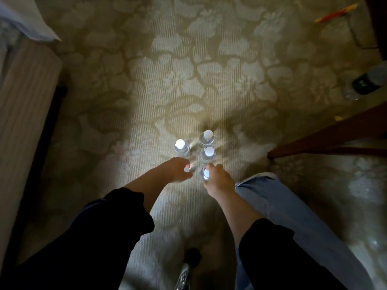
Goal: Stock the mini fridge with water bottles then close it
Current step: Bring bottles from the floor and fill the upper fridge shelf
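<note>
Dark sleeves (117, 222) fill the bottom of my view, both forearms reaching down toward a cluster of clear water bottles (206, 152) standing upright with white caps on the floral carpet (188, 70). My left hand (178, 170) is curled around the cap of one bottle (187, 169) at the near left of the cluster, fingers closed on it. My right hand (218, 178) grips the top of the nearest bottle (204, 173), fingers wrapped narrow over its cap. Three more bottles stand just beyond those two, untouched. Right of the cluster, a dark wooden furniture edge (326, 137) juts in, and a light blue trouser leg (282, 206) lies just beside my right forearm. Left of the cluster, well apart, runs a bed edge (25, 97). I see no mini fridge from here.
</note>
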`<state>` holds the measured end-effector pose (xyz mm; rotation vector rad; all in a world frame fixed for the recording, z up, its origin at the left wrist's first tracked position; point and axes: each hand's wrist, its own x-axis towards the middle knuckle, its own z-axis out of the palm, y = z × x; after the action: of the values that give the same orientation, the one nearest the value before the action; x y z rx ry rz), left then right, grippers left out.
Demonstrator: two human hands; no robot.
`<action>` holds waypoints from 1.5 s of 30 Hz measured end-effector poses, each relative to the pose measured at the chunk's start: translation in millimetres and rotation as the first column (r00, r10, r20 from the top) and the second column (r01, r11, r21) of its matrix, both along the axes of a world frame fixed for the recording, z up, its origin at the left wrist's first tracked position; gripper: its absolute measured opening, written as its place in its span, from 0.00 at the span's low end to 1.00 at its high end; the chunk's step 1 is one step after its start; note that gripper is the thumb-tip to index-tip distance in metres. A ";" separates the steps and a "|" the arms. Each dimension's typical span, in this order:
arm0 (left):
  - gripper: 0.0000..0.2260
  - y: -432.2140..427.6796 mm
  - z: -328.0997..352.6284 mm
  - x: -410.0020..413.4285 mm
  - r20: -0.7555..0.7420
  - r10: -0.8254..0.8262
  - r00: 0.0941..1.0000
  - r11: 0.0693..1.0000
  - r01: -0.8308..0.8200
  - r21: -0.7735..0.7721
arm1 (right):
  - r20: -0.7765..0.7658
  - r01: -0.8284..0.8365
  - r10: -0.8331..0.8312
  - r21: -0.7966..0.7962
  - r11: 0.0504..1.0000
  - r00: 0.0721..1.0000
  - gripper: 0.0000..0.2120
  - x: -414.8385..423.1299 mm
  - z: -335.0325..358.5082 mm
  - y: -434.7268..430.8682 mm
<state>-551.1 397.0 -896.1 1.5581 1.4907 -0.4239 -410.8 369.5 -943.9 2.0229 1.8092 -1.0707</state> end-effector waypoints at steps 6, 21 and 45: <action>0.18 12.1 -30.8 -8.7 -0.018 -0.027 0.999 0.998 0.025 -0.059 | -0.012 0.036 -0.036 -0.060 0.998 0.999 0.23 -1.8 -38.8 13.1; 0.19 28.2 -15.8 -19.6 0.008 -0.055 0.998 0.998 0.055 -0.037 | -0.055 -0.086 0.085 -0.007 0.996 0.995 0.11 9.1 -19.9 21.6; 0.19 -61.5 246.9 66.1 0.554 -0.258 0.791 0.940 0.072 0.335 | -0.211 -0.123 0.240 0.454 0.883 0.948 0.04 107.3 422.5 -65.9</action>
<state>-485.1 335.6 -649.2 1.8477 0.9497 0.2073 -303.5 303.6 -521.4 1.9419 2.5183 -0.9798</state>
